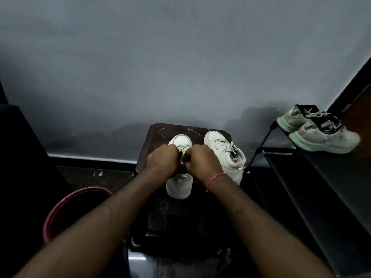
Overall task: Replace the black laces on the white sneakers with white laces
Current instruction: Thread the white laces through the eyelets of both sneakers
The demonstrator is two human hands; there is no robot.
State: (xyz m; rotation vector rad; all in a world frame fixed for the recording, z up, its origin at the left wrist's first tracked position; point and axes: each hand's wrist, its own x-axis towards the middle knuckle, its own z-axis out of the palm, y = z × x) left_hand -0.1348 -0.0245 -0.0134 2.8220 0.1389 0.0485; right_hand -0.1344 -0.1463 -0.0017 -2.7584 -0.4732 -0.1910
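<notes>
Dark speckled floor (pixel 90 174) lies below me, dim and nearly black at the edges. Both my bare forearms reach out over it from the bottom of the view, and a thin red thread (pixel 215 177) is tied round my right wrist. To my left stands a round bucket with a pink plastic rim (pixel 90 189); its inside is too dark to see.

Straight ahead is a dark brown plastic stool with a ridged, patterned top (pixel 160 131), and the two white sneakers stand on it side by side, toes pointing away from me. My left hand (pixel 163 159) and right hand (pixel 202 163) meet, knuckles almost touching, over the lacing of the left white leather sneaker (pixel 178 187). The fingers of both are curled down and clamped on its white lace (pixel 183 150), which shows between my knuckles; the fingertips themselves are hidden.

Just beside it, the right white leather sneaker (pixel 224 155) leans a little outward, threaded with a white lace whose loose ends (pixel 231 146) hang over its collar.

Further right a black metal shoe rack (pixel 261 145) carries on its top shelf a pair of worn grey-white trainers with pale green soles and black tongues (pixel 319 131). Behind everything rises a plain grey wall (pixel 180 67).
</notes>
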